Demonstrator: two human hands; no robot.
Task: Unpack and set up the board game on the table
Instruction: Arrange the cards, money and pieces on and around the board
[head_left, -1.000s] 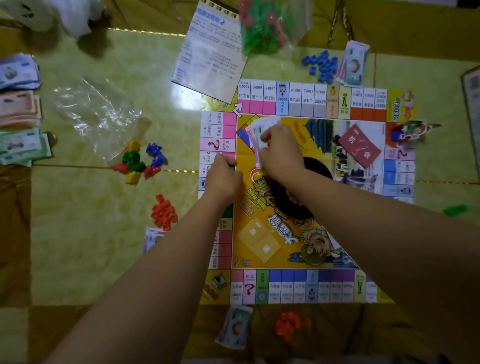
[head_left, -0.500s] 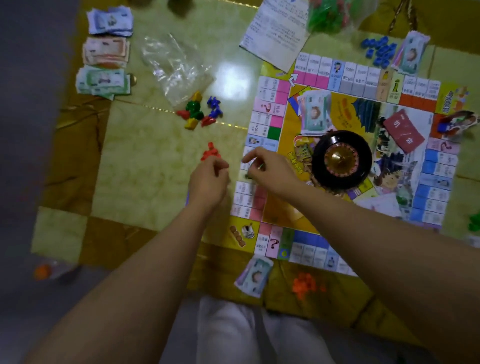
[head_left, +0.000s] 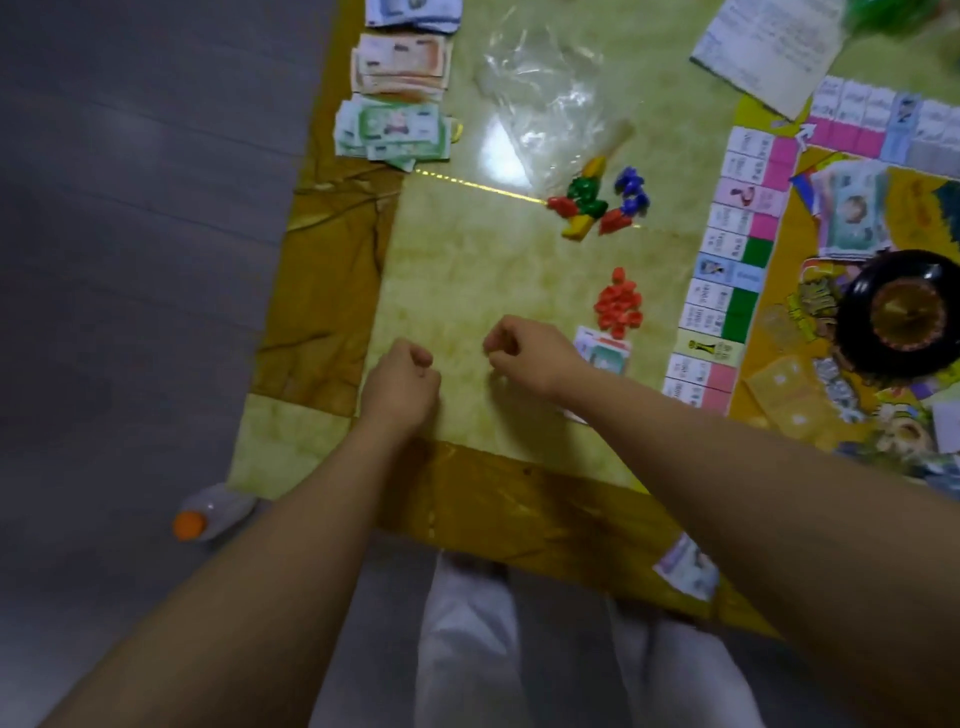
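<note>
The game board (head_left: 727, 291) lies open at the right of the table (head_left: 467, 270), with a black roulette wheel (head_left: 898, 317) and a stack of cards (head_left: 852, 213) on it. My left hand (head_left: 402, 384) is a loose fist just above the table near its front left corner. My right hand (head_left: 524, 358) hovers beside it, fingers curled. Nothing shows in either hand. A small card deck (head_left: 605, 356) lies right of my right hand, below a pile of red pieces (head_left: 618, 306). Coloured pawns (head_left: 597, 202) lie further back.
Paper money stacks (head_left: 395, 130) line the table's left edge, beside a crumpled clear bag (head_left: 545, 104). A rule sheet (head_left: 769, 47) overlaps the board's far corner. Another card deck (head_left: 685, 566) sits at the front edge. An orange-capped bottle (head_left: 208, 514) lies on the floor.
Both hands have left the board and moved left and toward me, over bare table. The card stack stays on the board. My view has swung left and down.
</note>
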